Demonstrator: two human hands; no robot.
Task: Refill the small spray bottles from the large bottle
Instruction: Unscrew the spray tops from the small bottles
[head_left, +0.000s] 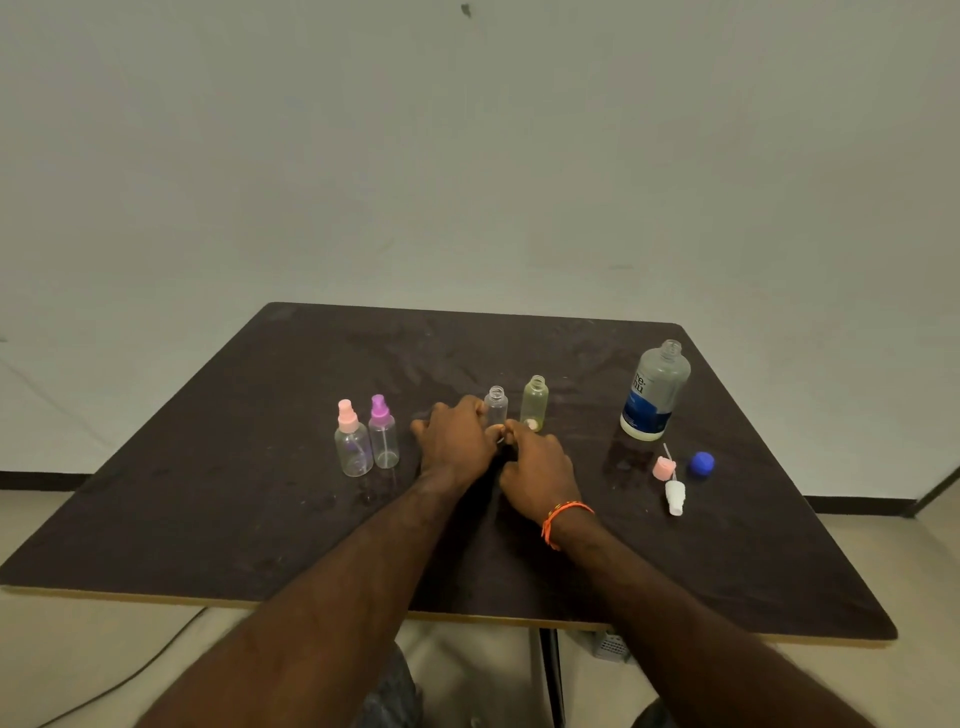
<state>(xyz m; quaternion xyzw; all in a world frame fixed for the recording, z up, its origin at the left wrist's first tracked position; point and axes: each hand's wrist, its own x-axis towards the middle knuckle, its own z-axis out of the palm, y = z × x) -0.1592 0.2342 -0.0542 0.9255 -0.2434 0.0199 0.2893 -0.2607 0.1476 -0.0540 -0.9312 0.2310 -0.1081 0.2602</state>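
Observation:
The large clear bottle (655, 391) with a blue label stands uncapped at the table's right. Its blue cap (701, 463) lies in front of it. Beside the cap lie a pink spray head (664, 466) and a white spray head (675, 497). Two small bottles stand open at the middle: a clear one (496, 406) and a yellowish one (534, 403). My left hand (453, 437) holds the clear bottle's lower part. My right hand (537, 470) is curled at its base, touching the left; what it holds is hidden. At the left stand a pink-capped spray bottle (352, 440) and a purple-capped one (383, 434).
The dark table (260, 509) has a pale front edge and a central leg below. A white wall rises behind it. A cable runs across the floor at the lower left.

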